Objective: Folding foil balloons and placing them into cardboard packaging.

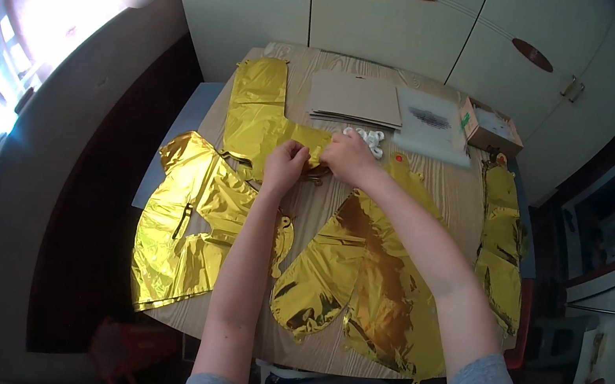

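Observation:
A flat L-shaped gold foil balloon (256, 113) lies at the back left of the table. My left hand (286, 163) is closed, its fingertips pinching the front edge of that balloon's short arm. Just to the right, my right hand (348, 157) grips the end of the same arm with bent fingers. Two more flattened foil balloons lie nearer to me: a shiny one (163, 250) to the left and a heart- or V-shaped one (319, 273) under my right forearm, partly hidden by it. Small white rings or rolls (372, 140) sit right behind my right hand.
A stack of grey cardboard sheets (357, 100) lies at the back, beside a clear plastic bag (432, 127). An open box (492, 128) stands at the far right corner. A narrow gold balloon (500, 245) lies along the right table edge. White cabinets (396, 22) rise behind the table.

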`<control>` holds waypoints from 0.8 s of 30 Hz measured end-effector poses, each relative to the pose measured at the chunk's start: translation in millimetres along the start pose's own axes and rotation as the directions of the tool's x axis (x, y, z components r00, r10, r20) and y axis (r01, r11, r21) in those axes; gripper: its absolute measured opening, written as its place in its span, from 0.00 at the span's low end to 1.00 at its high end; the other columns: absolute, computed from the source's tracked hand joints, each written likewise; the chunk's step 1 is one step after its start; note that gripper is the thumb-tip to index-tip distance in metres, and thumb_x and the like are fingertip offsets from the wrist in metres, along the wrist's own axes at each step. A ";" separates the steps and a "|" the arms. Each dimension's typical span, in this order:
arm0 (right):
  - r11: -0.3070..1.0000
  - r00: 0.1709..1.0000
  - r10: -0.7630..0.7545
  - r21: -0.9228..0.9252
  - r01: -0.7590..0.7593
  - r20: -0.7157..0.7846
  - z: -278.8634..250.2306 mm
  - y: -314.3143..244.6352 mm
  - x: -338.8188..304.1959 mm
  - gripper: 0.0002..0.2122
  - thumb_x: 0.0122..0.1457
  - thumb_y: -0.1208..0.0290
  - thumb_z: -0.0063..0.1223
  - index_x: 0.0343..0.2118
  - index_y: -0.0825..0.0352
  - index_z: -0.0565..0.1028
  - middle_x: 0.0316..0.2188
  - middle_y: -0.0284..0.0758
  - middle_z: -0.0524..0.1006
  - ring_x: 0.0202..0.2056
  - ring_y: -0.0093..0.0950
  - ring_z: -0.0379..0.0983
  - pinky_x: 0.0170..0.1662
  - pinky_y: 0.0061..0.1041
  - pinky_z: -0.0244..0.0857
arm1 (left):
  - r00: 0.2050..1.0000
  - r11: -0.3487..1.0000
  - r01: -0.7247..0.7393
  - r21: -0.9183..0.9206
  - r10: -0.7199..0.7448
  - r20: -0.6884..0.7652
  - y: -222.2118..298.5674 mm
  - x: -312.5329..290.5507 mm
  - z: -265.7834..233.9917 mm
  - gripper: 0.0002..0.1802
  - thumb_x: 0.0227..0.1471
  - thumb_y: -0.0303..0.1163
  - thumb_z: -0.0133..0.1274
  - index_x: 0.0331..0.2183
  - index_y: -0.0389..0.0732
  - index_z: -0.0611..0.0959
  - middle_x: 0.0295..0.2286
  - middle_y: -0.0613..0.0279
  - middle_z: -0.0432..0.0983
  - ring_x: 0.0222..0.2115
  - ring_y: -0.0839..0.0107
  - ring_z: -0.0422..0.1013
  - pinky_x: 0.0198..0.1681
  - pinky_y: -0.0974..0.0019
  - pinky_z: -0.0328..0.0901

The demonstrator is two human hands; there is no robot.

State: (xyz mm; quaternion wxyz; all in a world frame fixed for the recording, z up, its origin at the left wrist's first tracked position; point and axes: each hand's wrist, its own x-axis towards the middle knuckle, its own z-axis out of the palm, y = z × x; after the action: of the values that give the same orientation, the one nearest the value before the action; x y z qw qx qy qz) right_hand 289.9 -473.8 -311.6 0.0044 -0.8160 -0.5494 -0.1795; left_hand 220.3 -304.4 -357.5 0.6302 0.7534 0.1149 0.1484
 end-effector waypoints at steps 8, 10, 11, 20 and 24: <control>0.934 0.963 0.270 0.234 -0.269 0.029 5.4 -3.2 11.2 0.04 0.49 0.68 0.56 0.28 0.56 0.80 0.30 0.30 0.78 0.40 0.31 0.74 0.45 0.34 0.62 | 0.981 0.954 -0.171 0.247 0.141 0.134 -6.4 4.4 -9.0 0.17 0.42 0.31 0.55 0.36 0.34 0.82 0.33 0.52 0.80 0.35 0.61 0.77 0.41 0.63 0.70; 0.935 0.964 0.265 0.234 -0.265 0.032 1.2 -4.6 11.5 0.03 0.50 0.68 0.56 0.28 0.56 0.79 0.30 0.30 0.78 0.40 0.31 0.74 0.46 0.33 0.61 | 0.977 0.920 -0.202 0.336 0.165 0.136 -3.7 2.0 -8.6 0.16 0.41 0.32 0.56 0.35 0.35 0.83 0.35 0.51 0.79 0.35 0.59 0.77 0.41 0.62 0.70; 0.939 0.965 0.261 0.225 -0.260 0.025 -0.7 -5.6 12.4 0.03 0.50 0.67 0.56 0.27 0.56 0.79 0.30 0.30 0.79 0.40 0.30 0.74 0.46 0.33 0.61 | 0.974 0.906 -0.222 0.360 0.187 0.129 -4.3 2.5 -9.5 0.15 0.41 0.32 0.57 0.34 0.35 0.83 0.36 0.51 0.79 0.36 0.58 0.76 0.41 0.62 0.70; 0.977 0.968 0.187 0.131 -0.167 -0.165 -0.8 -5.9 3.5 0.21 0.46 0.64 0.63 0.44 0.55 0.69 0.42 0.29 0.72 0.48 0.29 0.68 0.52 0.33 0.56 | 0.958 0.895 -0.284 0.344 0.278 0.068 -11.6 5.4 -10.5 0.13 0.45 0.33 0.60 0.31 0.33 0.84 0.35 0.51 0.78 0.34 0.59 0.76 0.40 0.62 0.68; 0.997 0.972 0.075 0.005 -0.076 -0.222 -1.4 -8.1 -0.2 0.29 0.43 0.66 0.65 0.49 0.53 0.63 0.45 0.29 0.66 0.52 0.30 0.63 0.54 0.35 0.54 | 0.997 0.979 -0.070 0.192 0.065 0.030 -9.9 7.3 -11.1 0.11 0.44 0.32 0.63 0.27 0.33 0.82 0.24 0.57 0.78 0.25 0.68 0.74 0.31 0.65 0.67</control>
State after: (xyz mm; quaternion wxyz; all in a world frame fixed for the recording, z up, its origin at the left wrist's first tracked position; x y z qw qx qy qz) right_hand 282.1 -471.0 -311.8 0.0712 -0.8113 -0.5137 -0.2699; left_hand 223.1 -289.8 -364.9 0.5499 0.8163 0.0956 0.1488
